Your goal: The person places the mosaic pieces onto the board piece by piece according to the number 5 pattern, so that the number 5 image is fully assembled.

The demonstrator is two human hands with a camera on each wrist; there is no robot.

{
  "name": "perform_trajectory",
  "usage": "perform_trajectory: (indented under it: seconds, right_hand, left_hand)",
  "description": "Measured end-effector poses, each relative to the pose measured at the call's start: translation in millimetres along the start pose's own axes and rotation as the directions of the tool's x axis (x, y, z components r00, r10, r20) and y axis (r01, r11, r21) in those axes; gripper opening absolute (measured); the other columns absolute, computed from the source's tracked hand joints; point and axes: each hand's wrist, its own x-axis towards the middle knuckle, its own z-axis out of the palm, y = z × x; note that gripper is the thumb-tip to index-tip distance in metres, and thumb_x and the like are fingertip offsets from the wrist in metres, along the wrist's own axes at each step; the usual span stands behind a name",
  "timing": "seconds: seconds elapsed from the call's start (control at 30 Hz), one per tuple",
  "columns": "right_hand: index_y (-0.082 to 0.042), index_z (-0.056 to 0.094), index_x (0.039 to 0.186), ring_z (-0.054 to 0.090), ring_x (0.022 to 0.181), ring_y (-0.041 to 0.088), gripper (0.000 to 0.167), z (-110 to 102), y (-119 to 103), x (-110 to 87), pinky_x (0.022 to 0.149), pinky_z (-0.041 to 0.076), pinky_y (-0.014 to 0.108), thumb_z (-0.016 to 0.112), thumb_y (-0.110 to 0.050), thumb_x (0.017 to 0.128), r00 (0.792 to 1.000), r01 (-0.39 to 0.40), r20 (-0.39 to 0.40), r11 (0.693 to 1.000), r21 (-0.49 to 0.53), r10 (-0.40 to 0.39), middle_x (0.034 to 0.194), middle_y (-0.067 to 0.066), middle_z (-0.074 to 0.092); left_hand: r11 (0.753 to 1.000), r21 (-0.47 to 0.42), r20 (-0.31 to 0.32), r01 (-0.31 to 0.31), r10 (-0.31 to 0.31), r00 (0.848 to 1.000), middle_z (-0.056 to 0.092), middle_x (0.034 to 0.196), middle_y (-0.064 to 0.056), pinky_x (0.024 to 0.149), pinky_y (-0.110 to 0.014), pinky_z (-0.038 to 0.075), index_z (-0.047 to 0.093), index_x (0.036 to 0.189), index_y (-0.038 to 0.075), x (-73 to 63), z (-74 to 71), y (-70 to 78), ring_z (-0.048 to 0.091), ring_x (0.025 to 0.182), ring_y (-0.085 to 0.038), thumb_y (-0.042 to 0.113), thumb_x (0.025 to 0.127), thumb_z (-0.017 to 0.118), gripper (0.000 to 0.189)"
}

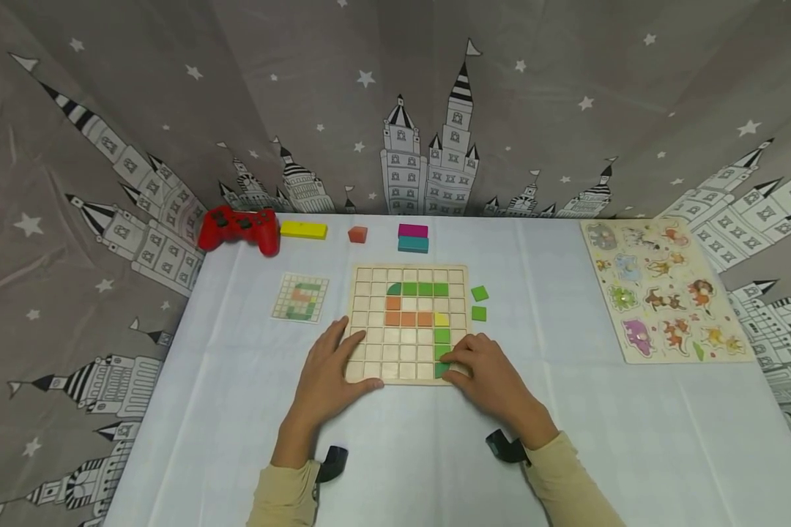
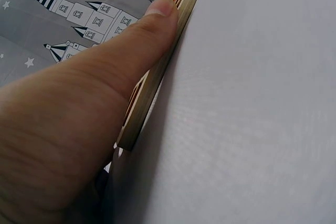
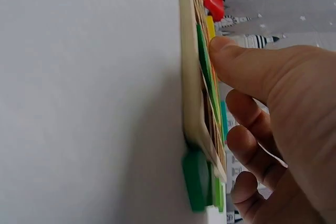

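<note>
Grey castle-print cloth (image 1: 237, 44) borders white desk (image 1: 606, 446)

Along the far edge, left to right, lie a red game controller (image 1: 239, 228), a yellow block (image 1: 304, 230), a small orange block (image 1: 357, 234), and a magenta block (image 1: 413, 230) just behind a teal block (image 1: 413, 245). An animal puzzle board (image 1: 646, 316) lies well apart at right. Pale stars (image 1: 365, 78) hang above the printed towers (image 1: 458, 139).

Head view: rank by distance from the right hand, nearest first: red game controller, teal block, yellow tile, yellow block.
From the right hand:
1. Yellow tile: on the grid board, right side.
2. Teal block: behind the board.
3. Yellow block: back left.
4. Red game controller: far left.
</note>
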Motion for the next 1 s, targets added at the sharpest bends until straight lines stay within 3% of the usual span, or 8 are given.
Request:
perform_trajectory:
  seconds: [0.27,0.53,0.77,1.0]
  right_hand:
    - [-0.015,0.079,0.105,0.056,0.095,0.017,0.020,-15,21,0.4,0.081,0.050,0.037,0.082,-0.023,0.086,0.995,-0.059,-0.084,0.998,0.024,0.060,0.100,-0.002,0.066]
    - [-0.009,0.072,0.122,0.059,0.110,0.028,0.035,-28,52,8.0,0.095,0.052,0.046,0.078,-0.024,0.092,0.976,-0.202,-0.078,0.979,0.013,0.202,0.114,0.009,0.066]
    - [-0.006,0.066,0.131,0.057,0.117,0.033,0.044,-33,68,24.5,0.101,0.049,0.050,0.076,-0.026,0.093,0.973,-0.227,-0.048,0.974,0.009,0.227,0.123,0.015,0.065]
    - [-0.007,0.065,0.133,0.057,0.116,0.033,0.044,-28,68,32.9,0.101,0.049,0.050,0.074,-0.027,0.094,0.969,-0.239,-0.053,0.971,0.017,0.240,0.124,0.015,0.065]
  left_hand:
    - [1.000,0.001,-0.001,0.000,0.000,1.000,0.027,0.169,-0.010,0.122,-0.063,0.026,0.051,0.150,0.018,0.5,-1.4,0.3,0.022,0.156,-0.036,0.060,0.072,0.086,0.096]
    - [1.000,0.002,-0.010,-0.004,0.004,1.000,0.028,0.168,-0.011,0.121,-0.063,0.027,0.052,0.150,0.018,-0.4,-2.3,-0.7,0.024,0.155,-0.038,0.059,0.071,0.086,0.095]
    - [1.000,-0.012,-0.002,-0.005,0.005,1.000,0.027,0.168,-0.010,0.122,-0.063,0.026,0.051,0.150,0.018,-0.1,-1.2,-1.1,0.023,0.156,-0.037,0.060,0.072,0.085,0.095]
    - [1.000,-0.003,-0.001,-0.006,0.006,1.000,0.027,0.168,-0.010,0.122,-0.062,0.027,0.051,0.150,0.018,-0.8,-0.3,-0.1,0.023,0.156,-0.036,0.061,0.072,0.085,0.095]
